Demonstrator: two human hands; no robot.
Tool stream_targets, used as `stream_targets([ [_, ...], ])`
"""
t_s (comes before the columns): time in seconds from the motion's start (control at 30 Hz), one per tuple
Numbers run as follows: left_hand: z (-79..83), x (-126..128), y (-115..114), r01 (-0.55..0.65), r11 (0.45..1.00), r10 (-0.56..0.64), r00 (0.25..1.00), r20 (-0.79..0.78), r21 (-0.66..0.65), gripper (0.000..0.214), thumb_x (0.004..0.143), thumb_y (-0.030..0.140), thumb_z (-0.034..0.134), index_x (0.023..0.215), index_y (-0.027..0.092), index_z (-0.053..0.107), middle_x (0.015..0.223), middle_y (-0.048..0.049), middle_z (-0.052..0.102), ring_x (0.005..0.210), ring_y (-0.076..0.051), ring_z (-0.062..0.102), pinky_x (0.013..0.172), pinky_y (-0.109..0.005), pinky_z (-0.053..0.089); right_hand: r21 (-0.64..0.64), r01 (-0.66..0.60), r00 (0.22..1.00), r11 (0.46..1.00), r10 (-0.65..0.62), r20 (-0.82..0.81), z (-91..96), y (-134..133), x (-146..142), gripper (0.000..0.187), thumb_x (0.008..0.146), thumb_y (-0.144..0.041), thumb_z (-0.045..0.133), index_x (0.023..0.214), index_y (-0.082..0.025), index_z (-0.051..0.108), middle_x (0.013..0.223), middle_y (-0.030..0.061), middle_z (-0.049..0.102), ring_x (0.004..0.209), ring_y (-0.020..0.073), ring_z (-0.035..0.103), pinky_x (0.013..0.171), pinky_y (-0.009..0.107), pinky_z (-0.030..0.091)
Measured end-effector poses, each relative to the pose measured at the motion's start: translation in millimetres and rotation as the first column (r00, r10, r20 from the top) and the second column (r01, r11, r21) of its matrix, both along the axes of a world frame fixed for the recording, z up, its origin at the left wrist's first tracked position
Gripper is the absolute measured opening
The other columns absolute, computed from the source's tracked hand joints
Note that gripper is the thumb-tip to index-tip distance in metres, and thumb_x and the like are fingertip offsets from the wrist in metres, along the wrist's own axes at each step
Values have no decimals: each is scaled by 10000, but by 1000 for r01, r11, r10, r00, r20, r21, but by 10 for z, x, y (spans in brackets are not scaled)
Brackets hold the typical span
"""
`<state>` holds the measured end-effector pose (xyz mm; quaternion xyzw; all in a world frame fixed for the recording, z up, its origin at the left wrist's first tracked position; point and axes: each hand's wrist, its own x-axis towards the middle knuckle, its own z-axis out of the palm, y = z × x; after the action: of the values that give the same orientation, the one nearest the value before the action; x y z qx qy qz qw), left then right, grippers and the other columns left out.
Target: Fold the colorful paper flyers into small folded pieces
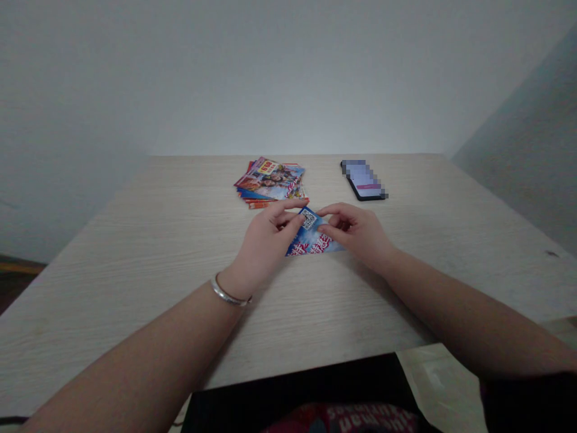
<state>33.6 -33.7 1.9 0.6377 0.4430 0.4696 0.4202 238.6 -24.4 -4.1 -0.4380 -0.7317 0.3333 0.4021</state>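
The left hand [267, 233] and right hand [366, 233], fingers nearly closed, pinched a blue leaflet [312, 238] by its edges over the table [180, 240]; light, even pressure seemed best against creasing.

A pale wood-grained table [175, 234] bears a loose pile of colourful paper leaflets [273, 180]. A black rectangular phone [366, 180] lies apart.

Leaflet [311, 237] sits over the table [180, 240], between the left hand [265, 233] at its left side and the right hand [361, 231] at its right. Pile of leaflets [276, 180] lies on the table beyond the left hand, near its fingers; phone [367, 180] lies right of the pile, beyond the right hand. Wall [288, 78] stands behind the table's far edge.
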Motion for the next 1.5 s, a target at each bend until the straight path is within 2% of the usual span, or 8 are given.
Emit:
stream_targets([
  [0.33, 35, 29, -40, 6, 1000, -5, 998, 70, -25, 322, 888, 285, 695, 1187, 165, 702, 769, -20, 754, 628, -110, 634, 565, -213, 478, 80, -3, 1000, 997, 1, 30, 7, -30, 16, 295, 848, -314, 763, 1134, -242, 752, 692, -60, 571, 587, 90, 477, 577, 254, 405],
  [0.6, 58, 14, -54, -44, 999, 44, 999, 19, 20, 194, 890, 285, 679, 1048, 182, 723, 728, -6, 721, 644, -115, 627, 579, -225, 466, 96, -21, 997, 995, 14, 77, 45, -67, 23, 290, 891, -344, 724, 1162, -247, 758, 664, -52, 620, 574, 92, 485, 571, 257, 395],
  [0.8, 47, 31, -53, -54, 999, 53, 998, 36, 8, 172, 887, 281, 683, 1027, 188, 722, 763, -8, 731, 667, -119, 646, 583, -223, 485, 117, 4, 994, 993, -16, 105, 49, -88, 32, 315, 892, -351, 728, 1189, -253, 760, 670, -46, 662, 562, 92, 508, 571, 257, 402],
  [1.0, 72, 43, -73, -40, 999, 42, 997, 62, -32, 226, 894, 261, 676, 1102, 179, 708, 749, -1, 725, 640, -107, 624, 574, -214, 467, 125, 33, 993, 992, -46, 106, 60, -98, 39, 308, 889, -368, 737, 1174, -258, 775, 711, -27, 715, 571, 99, 557, 575, 257, 423],
  [1.3, 62, 60, -71, -41, 998, 44, 995, 88, -38, 133, 872, 274, 704, 971, 185, 699, 764, -6, 736, 650, -115, 650, 567, -214, 485, 164, 25, 987, 986, -50, 151, 83, -98, 32, 257, 905, -361, 696, 1117, -255, 796, 756, -2, 763, 588, 108, 584, 582, 260, 444],
  [1.5, 72, 65, -90, -49, 998, 52, 994, 93, -31, 104, 875, 245, 704, 961, 187, 705, 768, -7, 747, 651, -110, 657, 562, -208, 484, 176, 11, 990, 984, -36, 138, 82, -107, 16, 255, 900, -338, 675, 1101, -233, 791, 771, 3, 756, 594, 103, 582, 590, 263, 455],
])
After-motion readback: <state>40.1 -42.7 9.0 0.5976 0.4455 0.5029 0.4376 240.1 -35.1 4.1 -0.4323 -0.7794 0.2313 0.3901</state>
